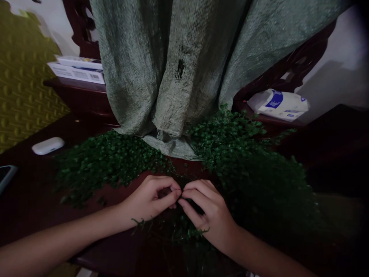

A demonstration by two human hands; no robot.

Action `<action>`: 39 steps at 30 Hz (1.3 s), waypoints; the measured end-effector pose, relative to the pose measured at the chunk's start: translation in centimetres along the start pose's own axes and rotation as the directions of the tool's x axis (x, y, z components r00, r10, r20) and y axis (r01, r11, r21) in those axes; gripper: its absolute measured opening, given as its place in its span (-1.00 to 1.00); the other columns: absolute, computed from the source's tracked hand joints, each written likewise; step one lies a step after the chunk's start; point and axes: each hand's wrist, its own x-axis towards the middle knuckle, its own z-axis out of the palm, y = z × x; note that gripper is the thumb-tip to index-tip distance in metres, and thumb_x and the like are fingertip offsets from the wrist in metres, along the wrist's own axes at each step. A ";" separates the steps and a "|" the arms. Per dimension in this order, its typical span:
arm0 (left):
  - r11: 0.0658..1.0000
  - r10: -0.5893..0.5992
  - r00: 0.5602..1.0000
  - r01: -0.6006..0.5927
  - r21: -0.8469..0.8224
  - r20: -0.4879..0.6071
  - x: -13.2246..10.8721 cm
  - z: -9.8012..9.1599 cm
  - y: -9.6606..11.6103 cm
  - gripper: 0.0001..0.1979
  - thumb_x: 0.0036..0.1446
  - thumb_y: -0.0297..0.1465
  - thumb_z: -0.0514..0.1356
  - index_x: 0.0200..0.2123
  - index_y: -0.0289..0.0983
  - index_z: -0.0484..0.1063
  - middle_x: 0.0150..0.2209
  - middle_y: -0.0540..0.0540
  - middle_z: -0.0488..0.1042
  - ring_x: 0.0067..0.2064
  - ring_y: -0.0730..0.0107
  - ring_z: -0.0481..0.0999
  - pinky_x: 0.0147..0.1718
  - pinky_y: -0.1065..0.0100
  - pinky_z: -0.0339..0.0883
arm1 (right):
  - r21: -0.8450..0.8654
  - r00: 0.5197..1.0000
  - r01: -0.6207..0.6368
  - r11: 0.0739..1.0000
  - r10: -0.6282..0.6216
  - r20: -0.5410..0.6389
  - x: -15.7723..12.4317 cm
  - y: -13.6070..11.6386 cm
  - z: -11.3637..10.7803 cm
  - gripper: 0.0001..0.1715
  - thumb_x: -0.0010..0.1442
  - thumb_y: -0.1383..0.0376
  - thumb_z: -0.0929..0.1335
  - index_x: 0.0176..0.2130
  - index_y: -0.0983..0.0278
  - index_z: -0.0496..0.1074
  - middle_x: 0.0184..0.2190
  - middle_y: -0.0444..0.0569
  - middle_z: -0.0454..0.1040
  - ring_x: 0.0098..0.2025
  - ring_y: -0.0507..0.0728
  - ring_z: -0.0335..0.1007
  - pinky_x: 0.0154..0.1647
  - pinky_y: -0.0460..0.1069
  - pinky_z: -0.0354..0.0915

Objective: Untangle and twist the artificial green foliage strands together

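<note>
My left hand [158, 196] and my right hand [204, 206] meet fingertip to fingertip low in the middle of the head view, over a dark red wooden table [115, 198]. Both are closed in a pinch on a green leafy sprig [184, 227], whose thin stems trail below and between them. Their fingers cover the pinched part itself. Beyond my left hand lies a pile of small green leafy tips [112, 159]. To the right of my right hand spreads a larger heap of leafy stems [245, 154], its near part in deep shadow.
A grey-green woven sack [184, 88] hangs down behind the piles. At left are a white earbud case [48, 146], a phone edge [6, 177] and a white box [77, 73]. A tissue pack [282, 104] lies at right on the dark carved furniture.
</note>
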 end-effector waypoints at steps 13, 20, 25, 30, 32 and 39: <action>0.934 0.179 0.976 -0.207 0.292 0.122 -0.8 0.0 0.4 -0.92 0.04 -0.56 0.09 -0.44 -0.29 0.30 -0.49 0.04 0.29 -0.49 0.53 0.29 -0.52 0.49 0.11 | 0.016 0.993 0.020 1.000 -0.022 0.113 0.0 -0.8 -0.1 -0.87 0.17 0.47 0.28 -0.37 0.31 0.40 -0.39 -0.06 0.40 -0.31 0.07 0.24 -0.23 0.03 0.14; 0.840 0.222 0.947 -0.307 0.447 0.233 -1.2 0.8 0.6 -0.93 -0.06 -0.55 0.04 -0.48 -0.27 0.25 -0.51 0.00 0.33 -0.53 0.45 0.32 -0.56 0.43 0.13 | -0.126 0.957 0.216 0.968 -0.184 0.225 -0.6 -0.6 0.3 -0.82 0.12 0.41 0.29 -0.51 0.28 0.31 -0.50 -0.09 0.28 -0.38 0.07 0.13 -0.33 0.01 0.09; 0.783 0.283 0.923 -0.380 0.493 0.262 -1.6 1.0 0.6 -0.90 -0.08 -0.54 0.03 -0.45 -0.27 0.30 -0.53 -0.03 0.37 -0.53 0.39 0.36 -0.55 0.40 0.21 | -0.179 0.953 0.263 0.948 -0.226 0.201 -0.8 -0.7 0.5 -0.78 0.10 0.39 0.30 -0.56 0.26 0.26 -0.52 -0.12 0.22 -0.39 0.07 0.09 -0.37 0.00 0.07; 0.784 0.327 0.910 -0.411 0.464 0.254 -1.7 1.2 0.6 -0.91 -0.09 -0.54 0.04 -0.52 -0.27 0.31 -0.57 -0.03 0.36 -0.56 0.39 0.34 -0.57 0.40 0.20 | -0.167 0.941 0.306 0.937 -0.271 0.202 -0.9 -0.8 0.6 -0.76 0.13 0.37 0.29 -0.56 0.26 0.26 -0.52 -0.13 0.21 -0.40 0.06 0.08 -0.38 0.00 0.08; 0.793 0.343 0.907 -0.418 0.443 0.243 -1.7 1.3 0.4 -0.90 -0.10 -0.54 0.05 -0.55 -0.27 0.31 -0.59 -0.02 0.35 -0.56 0.40 0.33 -0.58 0.40 0.19 | -0.164 0.937 0.317 0.934 -0.282 0.208 -0.9 -0.9 0.6 -0.76 0.13 0.38 0.29 -0.55 0.26 0.27 -0.52 -0.12 0.22 -0.40 0.06 0.09 -0.37 0.00 0.09; 0.810 0.362 0.908 -0.419 0.409 0.212 -1.9 1.6 0.2 -0.88 -0.09 -0.54 0.04 -0.59 -0.27 0.29 -0.61 -0.03 0.34 -0.57 0.40 0.30 -0.58 0.40 0.16 | -0.155 0.929 0.334 0.930 -0.298 0.218 -0.9 -0.9 0.5 -0.76 0.13 0.38 0.30 -0.56 0.26 0.24 -0.52 -0.13 0.22 -0.39 0.06 0.10 -0.38 0.00 0.09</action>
